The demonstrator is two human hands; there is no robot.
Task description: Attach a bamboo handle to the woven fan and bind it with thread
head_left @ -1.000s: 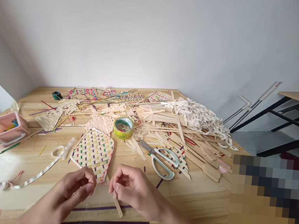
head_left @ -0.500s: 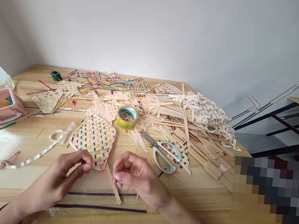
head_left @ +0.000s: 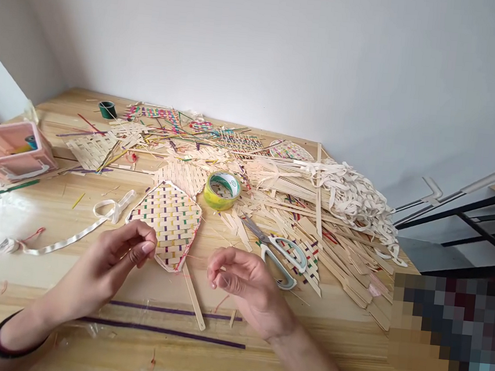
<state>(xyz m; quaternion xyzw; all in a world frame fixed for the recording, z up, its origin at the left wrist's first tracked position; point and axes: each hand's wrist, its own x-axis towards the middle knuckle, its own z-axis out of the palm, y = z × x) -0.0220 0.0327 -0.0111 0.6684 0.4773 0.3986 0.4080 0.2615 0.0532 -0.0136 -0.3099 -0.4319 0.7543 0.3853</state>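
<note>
Although the left hand (head_left: 113, 261) is narrowed to a pinch, I cannot tell whether it holds anything. At its two o'clock, a five-sided, white-edged panel (head_left: 171, 225) woven from pale and coloured strips lies on the light wooden worktop (head_left: 195, 367); at the panel's four o'clock, the right hand (head_left: 248, 290) is also narrow, its hold unclear, with white-handled metal scissors (head_left: 265, 239) at one o'clock from it.
</note>
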